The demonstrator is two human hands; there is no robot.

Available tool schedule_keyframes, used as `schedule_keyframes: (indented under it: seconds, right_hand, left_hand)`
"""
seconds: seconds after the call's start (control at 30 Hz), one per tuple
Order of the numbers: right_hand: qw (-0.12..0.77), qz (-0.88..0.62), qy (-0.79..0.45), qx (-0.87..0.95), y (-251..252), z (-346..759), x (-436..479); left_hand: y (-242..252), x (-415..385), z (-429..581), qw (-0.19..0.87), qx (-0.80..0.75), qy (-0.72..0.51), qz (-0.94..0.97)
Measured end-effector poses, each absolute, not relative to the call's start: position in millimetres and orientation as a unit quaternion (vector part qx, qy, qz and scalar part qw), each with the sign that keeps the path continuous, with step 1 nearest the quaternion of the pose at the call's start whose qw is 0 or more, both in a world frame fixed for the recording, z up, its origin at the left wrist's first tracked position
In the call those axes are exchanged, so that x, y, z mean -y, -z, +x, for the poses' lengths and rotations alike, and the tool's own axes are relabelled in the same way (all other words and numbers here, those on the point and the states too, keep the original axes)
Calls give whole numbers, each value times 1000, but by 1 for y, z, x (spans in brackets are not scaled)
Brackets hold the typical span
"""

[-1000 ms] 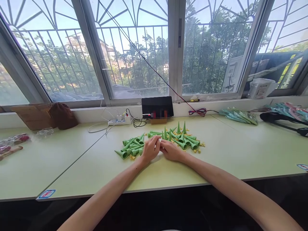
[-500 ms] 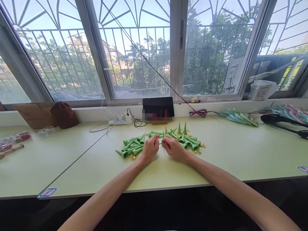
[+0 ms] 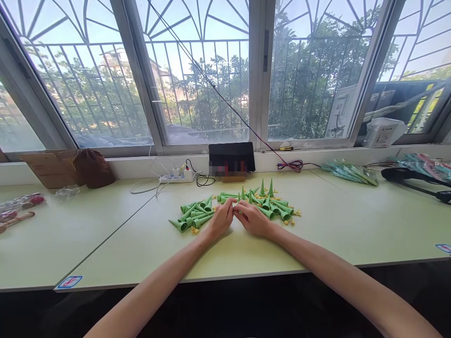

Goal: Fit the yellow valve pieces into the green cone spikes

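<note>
Your left hand and right hand came together at fingertips, over worktop. Fingers curled; what grip held, could not tell. Green cones lay beside and beyond hands.

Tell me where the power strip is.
In the head view, the power strip lies toward the back of the table, left of the black screen, beyond the green cones.

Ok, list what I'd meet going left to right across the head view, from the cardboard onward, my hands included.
Cardboard → brown bag → white power strip → left hand → right hand → coiled red-and-black cable → plastic-wrapped green bundle → black strap-like item.
</note>
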State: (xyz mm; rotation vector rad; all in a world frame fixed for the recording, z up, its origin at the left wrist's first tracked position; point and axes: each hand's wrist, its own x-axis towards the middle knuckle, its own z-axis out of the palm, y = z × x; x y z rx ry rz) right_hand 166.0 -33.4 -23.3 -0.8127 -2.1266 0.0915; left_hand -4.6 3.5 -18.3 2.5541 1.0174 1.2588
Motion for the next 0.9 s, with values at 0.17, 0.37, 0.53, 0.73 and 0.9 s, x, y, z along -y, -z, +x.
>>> schedule_keyframes:
  seconds: [0.17, 0.37, 0.53, 0.73, 0.9]
  right_hand:
    - [450, -319, -11, 834, 23, 165, 33]
    - [540, -355, 29, 763, 19, 168, 29]
    - [586, -381, 49, 713, 17, 171, 28]
    - [596, -386, 41, 702, 17, 172, 28]
    - [610, -382, 27, 694, 18, 172, 28]
  left_hand:
    - [16, -1, -3, 60, -314, -440, 839]
    - [11, 2, -2, 51, -288, -442, 848]
    - [14, 1, 0, 42, -269, -397, 876]
    - [16, 0, -1, 50, -268, -378, 885]
    - [11, -3, -6, 30, -301, -411, 860]
